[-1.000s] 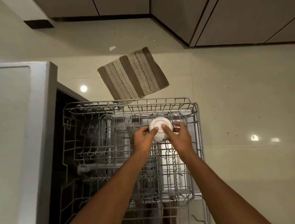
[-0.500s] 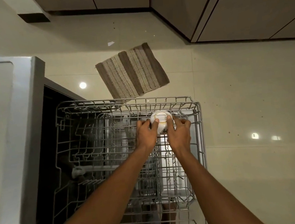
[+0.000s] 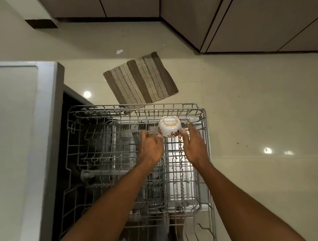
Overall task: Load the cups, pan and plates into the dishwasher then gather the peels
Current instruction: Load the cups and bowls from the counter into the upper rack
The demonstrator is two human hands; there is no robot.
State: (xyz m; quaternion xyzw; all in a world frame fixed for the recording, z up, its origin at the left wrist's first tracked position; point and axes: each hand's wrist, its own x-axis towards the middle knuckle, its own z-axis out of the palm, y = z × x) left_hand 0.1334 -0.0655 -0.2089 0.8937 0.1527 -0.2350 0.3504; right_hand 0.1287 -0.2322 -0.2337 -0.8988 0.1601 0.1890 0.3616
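Sitting upside down at far corner of grey wire dishwasher rack [image 3: 201, 113]: white floral ceramic cup [image 3: 169, 126]. Left hand [image 3: 151, 149] fingers curled beside cup, contact unclear. Right hand [image 3: 194, 146] fingers loose, thumb tip by cup.

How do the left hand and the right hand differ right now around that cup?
The left hand has its fingers curled, knuckles beside the cup; the right hand is flatter, fingers extended. The left sits over the rack's middle; the right lies nearer its outer edge. Both are low beside the upside-down cup, not wrapping it.
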